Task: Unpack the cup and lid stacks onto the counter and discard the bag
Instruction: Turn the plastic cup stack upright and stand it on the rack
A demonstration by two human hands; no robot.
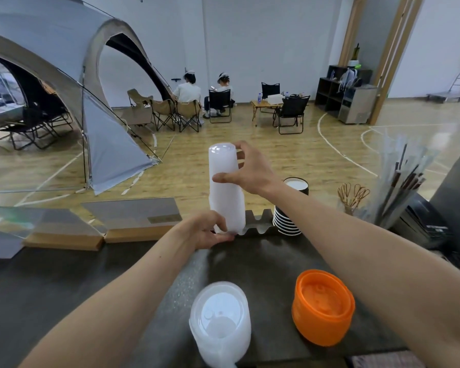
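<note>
A tall stack of translucent white cups (pixel 225 187) stands upside down at the far edge of the dark counter (pixel 64 282). My left hand (pixel 209 231) grips its base and my right hand (pixel 246 170) holds its upper part. A stack of clear lids (pixel 221 321), still in thin plastic wrap, lies near the counter's front edge. An orange lid stack (pixel 323 305) sits to its right. No loose bag is visible.
A stack of black-and-white paper cups (pixel 290 208) stands right of the clear cups. Wrapped straws (pixel 398 179) and a jar of stirrers (pixel 352 197) are at the far right. Acrylic sign holders (pixel 133 216) stand on wooden bases at the left. Tent, chairs and seated people lie beyond.
</note>
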